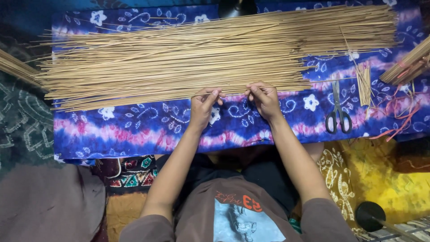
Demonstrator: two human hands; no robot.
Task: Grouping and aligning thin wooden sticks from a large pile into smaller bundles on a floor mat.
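— Blue and purple batik cloth (148, 130) with white flowers covers the working surface, and patterned mats in green and yellow show past its edges. What lies on it?

— Mostly a broad heap of thin tan sticks (201, 54), laid lengthwise from the left edge almost to the right edge, filling the far half of the cloth. Their ends fan out unevenly on the left.

— Anything else around?

— Black-handled scissors (338, 112) lie near the right edge, blades pointing away from the person. Just beside them sits a short bundle of cut sticks (363, 83), and loose red string (398, 114) trails at the right edge. Another stick bundle (410, 65) juts in at the right corner, and more stick ends (15, 67) at the left edge. A dark round object (369, 215) rests on the yellow mat near the person's right elbow.

— And the hands?

— Both meet at the near edge of the heap, about the middle of the cloth. The left hand (205, 107) pinches one thin stick (233, 92) between thumb and fingertips; the right hand (264, 98) pinches the same stick just beside it, fingers curled. Nothing blocks them.

— How does that stick look?

— Slender, pale, straight, lying along the heap's front edge.
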